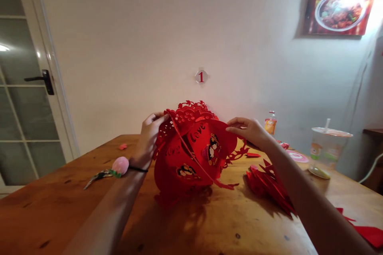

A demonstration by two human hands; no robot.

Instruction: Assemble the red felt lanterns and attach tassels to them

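A red paper lantern with cut-out lace edges, the word "Love" and printed cartoon figures is tilted on the wooden table, partly lifted between my hands. My left hand pinches its upper left edge near a lacy panel. On the other side, my right hand grips the rim of a right-hand panel between thumb and fingers. A narrow red strip runs diagonally across the front of the lantern and sticks out at the lower right. The lantern's far side is hidden.
Red folded pieces lie on the table beneath my right forearm, with more at the right edge. A plastic cup with straw and an orange drink bottle stand at the right. A pink peach-shaped ornament is by my left wrist.
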